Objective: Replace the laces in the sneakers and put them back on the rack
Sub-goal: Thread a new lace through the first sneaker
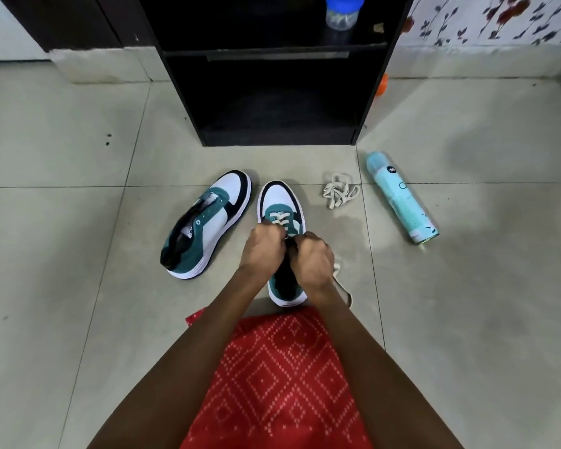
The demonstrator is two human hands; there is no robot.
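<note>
Two white, teal and black sneakers stand on the tiled floor before a black rack (188, 102). The right sneaker (280, 197) points away from me and carries a cream lace (280, 218) through its front eyelets. My left hand (261, 251) and my right hand (311, 259) are both curled over its tongue, pinching the lace. A loose lace end (337, 270) trails beside my right wrist. The left sneaker (208, 222) leans on its side with no lace in it. A bundled cream lace (340, 192) lies on the floor to the right.
A light blue spray can (402, 199) lies on the floor at the right. A clear jar with a blue lid (342, 12) stands on the rack's upper shelf. An orange thing (383, 85) peeks from behind the rack. My red patterned garment (282, 384) fills the foreground.
</note>
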